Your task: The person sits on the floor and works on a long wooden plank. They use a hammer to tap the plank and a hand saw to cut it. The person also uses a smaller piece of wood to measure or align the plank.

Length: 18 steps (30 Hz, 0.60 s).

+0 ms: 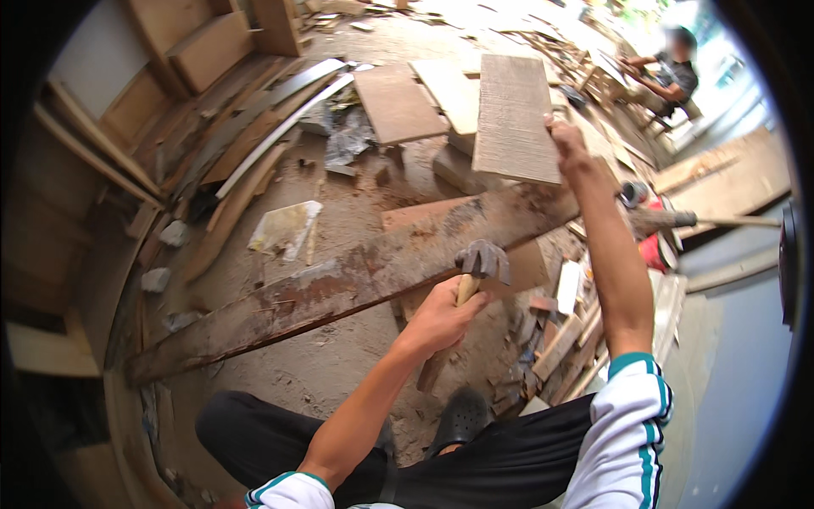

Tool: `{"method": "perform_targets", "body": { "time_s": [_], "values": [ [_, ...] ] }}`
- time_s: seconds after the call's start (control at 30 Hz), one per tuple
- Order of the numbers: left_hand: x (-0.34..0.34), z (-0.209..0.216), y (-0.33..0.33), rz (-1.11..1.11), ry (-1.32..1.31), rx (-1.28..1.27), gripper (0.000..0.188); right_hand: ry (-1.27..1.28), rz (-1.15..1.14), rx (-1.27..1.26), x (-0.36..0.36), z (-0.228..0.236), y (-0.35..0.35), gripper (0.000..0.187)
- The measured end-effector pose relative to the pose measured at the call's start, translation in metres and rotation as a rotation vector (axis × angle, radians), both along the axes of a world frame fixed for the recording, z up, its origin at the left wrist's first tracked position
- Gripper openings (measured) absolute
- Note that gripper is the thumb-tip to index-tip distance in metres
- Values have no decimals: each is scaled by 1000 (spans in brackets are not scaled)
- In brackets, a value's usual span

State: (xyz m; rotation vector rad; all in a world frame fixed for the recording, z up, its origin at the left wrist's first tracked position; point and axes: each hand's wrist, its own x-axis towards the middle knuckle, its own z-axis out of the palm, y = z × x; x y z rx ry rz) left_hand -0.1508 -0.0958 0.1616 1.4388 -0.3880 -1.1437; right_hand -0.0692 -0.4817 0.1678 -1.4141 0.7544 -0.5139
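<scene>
A hammer [485, 260] with a metal head and a wooden handle is in my left hand [444, 317], fingers wrapped round the handle just below the head. My right hand [570, 146] grips the right edge of a flat rectangular wooden board [514, 119], which is tilted up away from me. Beneath my hands a long, worn, stained plank [339, 284] runs slantwise from lower left to upper right. The hammer head is over the near edge of this plank; from here I cannot tell whether it touches.
Flat boards [398, 103] lie beyond the plank. Wood strips [275, 127] are heaped at the left, offcuts [564, 339] at the right near my feet. A red can [655, 253] stands beside the right forearm. Another person [666, 78] sits at the far right.
</scene>
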Motion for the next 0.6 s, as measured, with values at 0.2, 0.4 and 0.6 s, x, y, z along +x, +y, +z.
{"method": "perform_targets", "body": {
  "time_s": [0.2,0.4,0.6],
  "values": [
    [20,-7,32,289,38,72,30,-338,-267,424,172,-126,-22,26],
    [22,-26,73,555,-15,233,30,-291,-250,368,236,-161,36,36],
    [30,-29,41,618,19,193,33,126,279,221,192,-124,47,43]
  ]
}}
